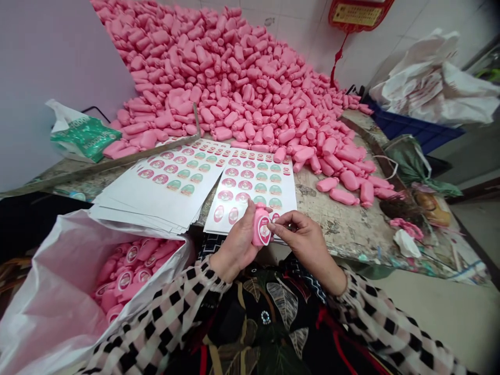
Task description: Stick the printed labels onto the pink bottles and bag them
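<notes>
My left hand (239,242) is closed around a small pink bottle (258,235), held upright near the table's front edge. On the bottle's face lies an oval pink sticker (265,227) with a white rim. Thumb and forefinger of my right hand (302,237) pinch together at the sticker's right side; its edge appears to be between them. Just beyond my hands is a sheet of stickers (255,177) with pink and green ovals. Left of it a stack of similar sheets (160,182) lies on the table.
A large heap of pink bottles (242,78) covers the back of the table (312,219). A metal bar (152,151) crosses the sheet stack. At the lower left stands a white sack (47,281) holding labelled bottles (125,278). A blue crate (417,127) stands at the right.
</notes>
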`<state>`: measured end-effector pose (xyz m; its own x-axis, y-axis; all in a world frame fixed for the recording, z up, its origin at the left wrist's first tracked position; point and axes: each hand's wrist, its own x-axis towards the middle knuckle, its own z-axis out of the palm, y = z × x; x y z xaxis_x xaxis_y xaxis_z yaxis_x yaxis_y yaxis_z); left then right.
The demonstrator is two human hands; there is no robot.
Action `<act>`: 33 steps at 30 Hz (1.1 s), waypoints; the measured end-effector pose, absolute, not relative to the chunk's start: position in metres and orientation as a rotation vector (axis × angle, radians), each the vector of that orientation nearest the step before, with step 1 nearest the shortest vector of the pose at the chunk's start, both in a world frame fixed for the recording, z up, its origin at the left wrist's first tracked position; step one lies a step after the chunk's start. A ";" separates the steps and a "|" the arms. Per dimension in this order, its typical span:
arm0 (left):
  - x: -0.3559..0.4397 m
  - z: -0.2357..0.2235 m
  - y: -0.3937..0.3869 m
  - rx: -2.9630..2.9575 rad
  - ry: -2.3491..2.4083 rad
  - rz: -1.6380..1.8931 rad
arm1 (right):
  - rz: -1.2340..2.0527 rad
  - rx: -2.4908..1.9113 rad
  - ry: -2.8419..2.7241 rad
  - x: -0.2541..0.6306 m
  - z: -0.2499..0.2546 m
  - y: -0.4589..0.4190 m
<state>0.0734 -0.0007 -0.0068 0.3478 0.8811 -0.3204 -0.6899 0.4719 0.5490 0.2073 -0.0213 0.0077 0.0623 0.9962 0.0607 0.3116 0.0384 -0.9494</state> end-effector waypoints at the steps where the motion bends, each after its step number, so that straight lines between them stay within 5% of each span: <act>1: 0.074 -0.007 -0.001 0.352 0.634 1.045 | 0.970 -1.421 -1.392 0.207 0.008 -0.021; 22: 0.071 -0.008 -0.003 0.482 0.707 0.960 | 1.181 -1.361 -1.279 0.204 0.001 -0.020; 33: 0.047 0.000 -0.009 0.700 0.602 0.588 | 0.711 -1.468 -1.749 0.232 0.000 -0.018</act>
